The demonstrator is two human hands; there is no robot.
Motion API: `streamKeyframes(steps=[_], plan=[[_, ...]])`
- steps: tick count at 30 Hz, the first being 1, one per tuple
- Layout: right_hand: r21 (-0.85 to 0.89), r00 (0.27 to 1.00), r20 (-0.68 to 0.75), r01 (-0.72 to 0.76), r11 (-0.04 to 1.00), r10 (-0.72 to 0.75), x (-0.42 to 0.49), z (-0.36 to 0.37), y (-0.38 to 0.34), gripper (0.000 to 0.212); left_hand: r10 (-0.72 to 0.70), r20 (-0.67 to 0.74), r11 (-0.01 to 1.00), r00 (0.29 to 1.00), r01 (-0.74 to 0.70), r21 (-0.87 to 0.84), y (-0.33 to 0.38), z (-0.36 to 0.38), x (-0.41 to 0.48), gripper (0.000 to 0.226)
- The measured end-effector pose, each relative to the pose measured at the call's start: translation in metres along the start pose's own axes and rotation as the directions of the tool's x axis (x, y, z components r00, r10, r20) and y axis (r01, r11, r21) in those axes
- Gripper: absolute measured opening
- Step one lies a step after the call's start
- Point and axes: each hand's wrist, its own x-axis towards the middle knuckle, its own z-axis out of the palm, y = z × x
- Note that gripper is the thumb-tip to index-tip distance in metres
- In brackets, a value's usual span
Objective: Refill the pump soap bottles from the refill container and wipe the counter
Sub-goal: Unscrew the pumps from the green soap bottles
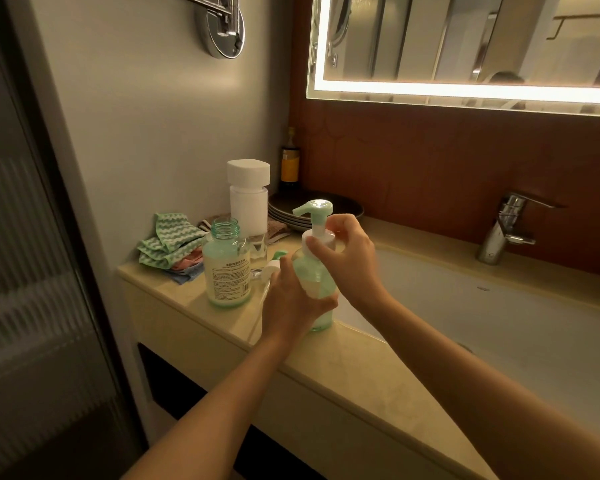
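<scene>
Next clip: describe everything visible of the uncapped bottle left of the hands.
The uncapped bottle looks like clear green-tinted plastic, with a threaded open neck and a white printed label. Pale liquid fills it almost to the shoulder. It stands upright on the beige counter, before folded cloths, a loose pump head at its right. It is not held.

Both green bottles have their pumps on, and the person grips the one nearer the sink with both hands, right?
No: the head view shows the other bottle open-necked, pump off. The left hand and right hand do grip the bottle nearer the sink.
</scene>
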Motion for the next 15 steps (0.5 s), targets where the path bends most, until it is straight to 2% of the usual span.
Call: streamKeyframes(steps=[4,10,15], plan=[[0.124,0.995,0.092,-0.058,0.991,0.047,0.0000,-0.0017,-0.0008,0.034,0.012,-0.010,1.000,1.000,-0.012,-0.003,-0.0007,0.0006,-0.0007,0.082],[-0.042,1.000,0.018,-0.010,0.999,0.011,0.0012,-0.0015,0.0037,0.043,0.016,-0.011,1.000,1.000,-0.016,0.011,-0.0001,0.0007,-0.0006,0.085],[0.046,0.996,0.089,-0.030,0.998,0.026,0.0008,-0.0050,0.0027,0.037,0.011,-0.017,1.000,1.000,-0.011,0.009,-0.0039,0.0031,0.0002,0.085]])
